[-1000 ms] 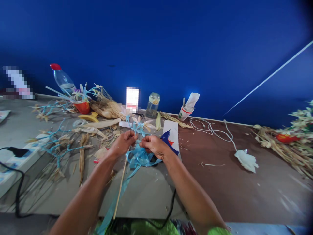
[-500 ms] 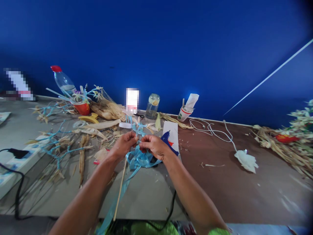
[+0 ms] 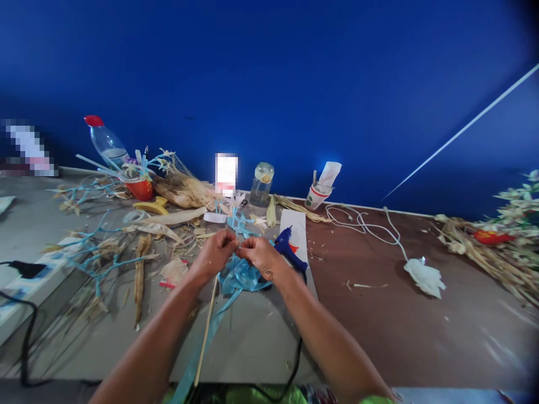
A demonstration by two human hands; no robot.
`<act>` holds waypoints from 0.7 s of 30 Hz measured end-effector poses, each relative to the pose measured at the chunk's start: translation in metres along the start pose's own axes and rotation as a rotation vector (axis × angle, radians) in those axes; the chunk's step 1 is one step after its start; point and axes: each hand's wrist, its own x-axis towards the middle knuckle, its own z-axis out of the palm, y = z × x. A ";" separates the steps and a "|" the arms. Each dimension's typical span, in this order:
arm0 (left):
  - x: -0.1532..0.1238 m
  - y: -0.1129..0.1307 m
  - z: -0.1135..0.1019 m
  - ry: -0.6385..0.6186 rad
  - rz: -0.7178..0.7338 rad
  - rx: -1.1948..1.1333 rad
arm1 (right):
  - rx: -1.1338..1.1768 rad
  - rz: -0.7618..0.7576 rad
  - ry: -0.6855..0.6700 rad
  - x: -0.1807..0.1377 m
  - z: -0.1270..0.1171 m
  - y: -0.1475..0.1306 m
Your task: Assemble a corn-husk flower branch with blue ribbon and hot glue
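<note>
My left hand [image 3: 217,255] is closed in a pinch at the lower end of a flower stem wrapped in light-blue tape [image 3: 241,224]. Thumb and fingertips of my right hand [image 3: 263,257] meet on the same stem, close beside the left fingertips. Pale dried-husk petals [image 3: 233,205] top the stem, pointing away from me. Beneath both hands lies a loose heap of blue ribbon [image 3: 240,276], its tail running to the front edge. A thin wooden stick [image 3: 206,334] rests beside that tail. The exact grip point is partly covered by fingers.
A blue glue gun [image 3: 290,249] lies on white paper right of my hands. Blue-wrapped branches [image 3: 99,269] and husk scraps spread at left, near a power strip [image 3: 46,269]. Behind stand a glass jar [image 3: 261,188], a red cup [image 3: 141,189] and a white cup [image 3: 316,196].
Both hands stay pinched at the stem, with their fingertips shifted slightly. The husk petals show more clearly above them. The view has moved a little.
</note>
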 end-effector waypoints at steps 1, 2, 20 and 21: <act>0.000 0.000 0.000 0.004 -0.005 -0.010 | -0.019 -0.013 0.006 0.001 0.000 0.002; 0.000 0.000 0.000 0.002 -0.009 -0.028 | -0.034 -0.027 0.009 0.002 -0.001 0.004; -0.001 0.004 0.002 0.003 -0.086 -0.141 | -0.489 -0.245 0.115 -0.007 0.003 -0.003; -0.001 0.004 0.002 -0.013 -0.105 -0.173 | -0.494 -0.254 0.119 -0.008 0.003 -0.004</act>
